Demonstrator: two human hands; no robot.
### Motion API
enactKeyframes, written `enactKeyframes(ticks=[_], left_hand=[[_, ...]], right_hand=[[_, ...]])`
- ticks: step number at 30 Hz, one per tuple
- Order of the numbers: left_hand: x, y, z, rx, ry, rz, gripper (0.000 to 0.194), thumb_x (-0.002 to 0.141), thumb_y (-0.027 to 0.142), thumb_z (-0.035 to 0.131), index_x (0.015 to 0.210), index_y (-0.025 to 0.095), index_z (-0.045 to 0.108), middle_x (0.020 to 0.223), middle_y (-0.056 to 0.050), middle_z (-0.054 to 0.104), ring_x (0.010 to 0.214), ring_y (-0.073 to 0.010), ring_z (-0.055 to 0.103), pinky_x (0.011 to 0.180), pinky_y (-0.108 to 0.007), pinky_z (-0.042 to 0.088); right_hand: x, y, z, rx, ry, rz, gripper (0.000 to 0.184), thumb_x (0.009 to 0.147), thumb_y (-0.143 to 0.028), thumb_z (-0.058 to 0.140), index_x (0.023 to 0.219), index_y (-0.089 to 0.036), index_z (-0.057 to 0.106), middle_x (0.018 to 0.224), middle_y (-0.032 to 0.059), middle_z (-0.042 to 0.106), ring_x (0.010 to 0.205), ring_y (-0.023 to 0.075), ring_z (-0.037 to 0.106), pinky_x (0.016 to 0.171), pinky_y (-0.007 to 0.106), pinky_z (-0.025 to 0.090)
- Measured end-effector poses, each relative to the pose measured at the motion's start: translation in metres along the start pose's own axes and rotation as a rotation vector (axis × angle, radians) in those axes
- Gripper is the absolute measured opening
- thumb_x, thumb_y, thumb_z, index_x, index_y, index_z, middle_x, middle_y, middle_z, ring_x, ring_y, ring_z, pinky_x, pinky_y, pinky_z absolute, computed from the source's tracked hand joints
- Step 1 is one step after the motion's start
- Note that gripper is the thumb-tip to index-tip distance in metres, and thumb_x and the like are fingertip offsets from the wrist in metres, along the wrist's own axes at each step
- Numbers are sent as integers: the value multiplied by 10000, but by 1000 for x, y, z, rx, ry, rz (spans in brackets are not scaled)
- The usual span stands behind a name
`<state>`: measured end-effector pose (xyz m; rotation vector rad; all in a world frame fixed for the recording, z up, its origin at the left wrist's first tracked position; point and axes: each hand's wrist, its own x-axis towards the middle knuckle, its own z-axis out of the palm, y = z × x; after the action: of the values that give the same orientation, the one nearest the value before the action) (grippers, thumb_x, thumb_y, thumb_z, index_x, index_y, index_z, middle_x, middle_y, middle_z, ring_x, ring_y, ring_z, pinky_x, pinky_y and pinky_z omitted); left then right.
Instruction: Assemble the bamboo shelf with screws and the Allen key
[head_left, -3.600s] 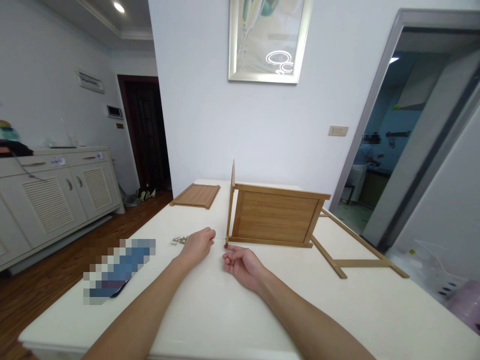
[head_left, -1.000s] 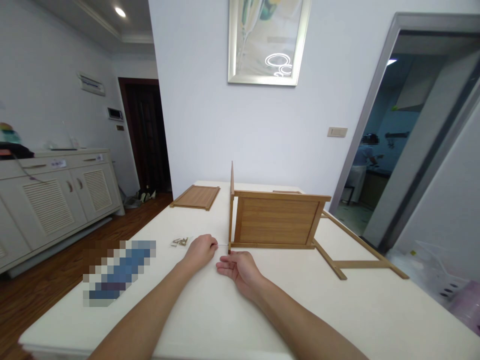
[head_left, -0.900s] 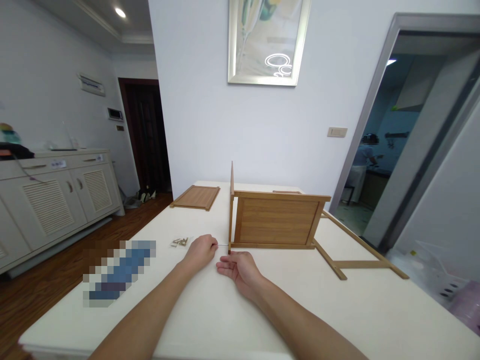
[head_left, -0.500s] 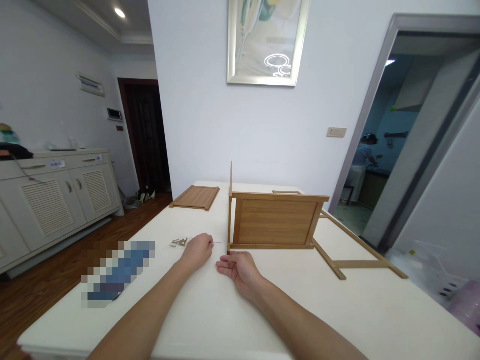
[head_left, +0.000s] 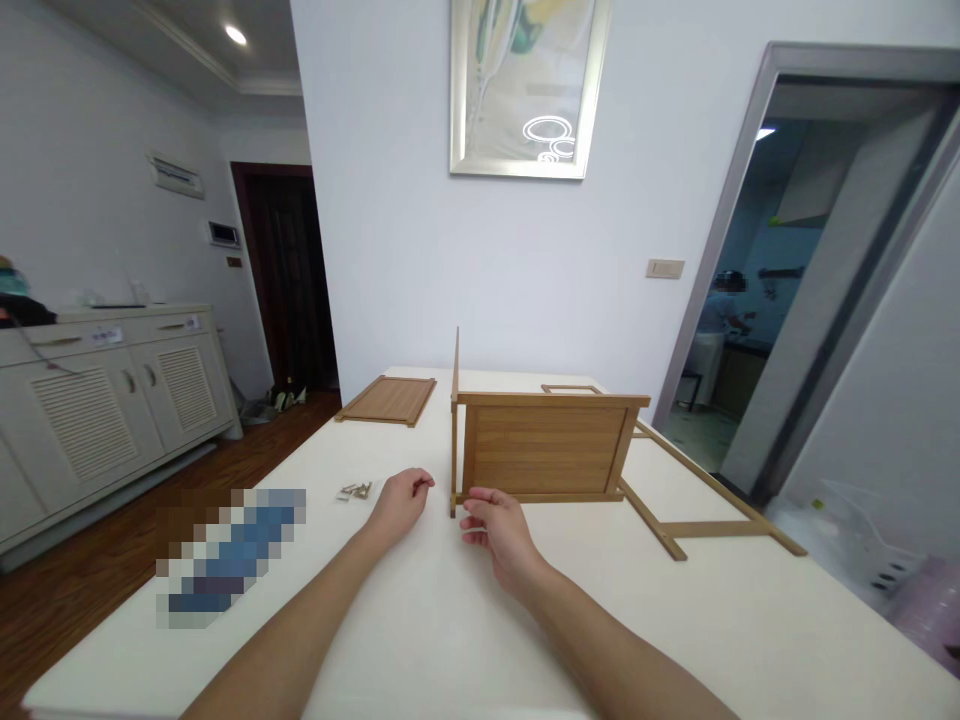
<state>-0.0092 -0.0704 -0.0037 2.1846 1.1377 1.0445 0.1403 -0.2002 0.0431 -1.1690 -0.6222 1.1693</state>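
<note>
My left hand (head_left: 400,503) is closed in a pinch just left of the wooden post; whatever its fingertips hold is hidden. My right hand (head_left: 501,532) has its fingers loosely curled and apart, at the lower left corner of an upright wooden panel (head_left: 546,450). Its thumb side overlaps the panel's bottom rail, and whether it touches cannot be made out. A second wooden panel (head_left: 454,430), seen nearly edge-on, meets this one at the left in a corner. Left of my left hand lies a small heap of metal screws (head_left: 355,491).
Another framed wooden panel (head_left: 388,400) lies flat at the table's back left. An open wooden frame (head_left: 720,529) lies to the right. A pixelated blue item (head_left: 240,555) is at the left on the white table (head_left: 420,640). A person (head_left: 720,320) stands beyond the doorway.
My right hand has moved right from the post's foot, its fingers more curled. The thin rod that stuck out of my left hand towards the post no longer shows.
</note>
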Motion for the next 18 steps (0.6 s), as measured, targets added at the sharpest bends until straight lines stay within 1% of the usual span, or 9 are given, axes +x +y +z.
enactKeyframes(ticks=[3,5,6,8,10,12,13,15,18], left_hand=[[-3,3,2,-10,4,-38,270,743,167,449,864,160,689,730,-15,659,677,-153,580,689,-264,431],[-5,7,3,-19,-12,-61,326,740,188,436,936,160,695,630,18,579,604,-144,527,626,-254,391],[-6,9,3,-35,-15,-71,354,746,204,427,973,160,695,597,32,537,579,-141,501,604,-251,371],[-8,15,5,-82,-10,-91,403,760,244,415,1041,155,690,572,45,487,550,-138,463,578,-249,342],[-8,20,8,-124,-4,-107,444,762,281,419,1092,139,681,576,46,479,541,-137,436,567,-251,329],[-7,23,13,-165,-7,-123,479,757,305,427,1125,114,667,594,41,497,540,-136,421,568,-256,328],[-6,24,16,-186,-8,-130,490,753,311,430,1131,102,662,604,39,506,545,-135,422,574,-258,332],[-4,24,21,-234,-7,-143,514,745,312,434,1159,88,640,612,39,509,558,-137,435,590,-261,344],[-1,24,30,-313,1,-146,557,719,295,455,1216,88,595,611,46,506,572,-139,460,606,-261,365]], right_hand=[[-14,-24,-7,-94,-40,-110,270,690,-210,640,946,-144,586,840,42,644,589,117,601,545,256,484],[-24,-39,-22,-243,-74,-213,221,726,-244,616,927,-151,604,803,31,639,595,124,595,582,272,488],[-29,-45,-34,-356,-73,-281,190,752,-268,601,906,-158,613,773,26,637,606,133,594,600,281,489],[-36,-55,-65,-616,-17,-433,153,797,-308,566,852,-175,619,752,29,638,649,157,598,628,294,486],[-40,-61,-105,-908,111,-572,179,848,-330,508,852,-190,618,784,45,647,700,180,599,662,313,479],[-41,-66,-145,-1236,243,-654,207,883,-323,459,915,-191,616,878,72,652,745,196,598,691,329,467],[-41,-68,-164,-1388,335,-663,221,891,-303,442,978,-187,609,944,90,644,791,210,599,697,332,460],[-39,-72,-196,-1652,491,-596,245,898,-257,430,1062,-174,591,1006,120,617,908,248,586,713,334,447],[-33,-78,-226,-1869,576,-401,251,906,-236,439,1080,-133,587,1024,159,594,994,280,560,766,342,429]])
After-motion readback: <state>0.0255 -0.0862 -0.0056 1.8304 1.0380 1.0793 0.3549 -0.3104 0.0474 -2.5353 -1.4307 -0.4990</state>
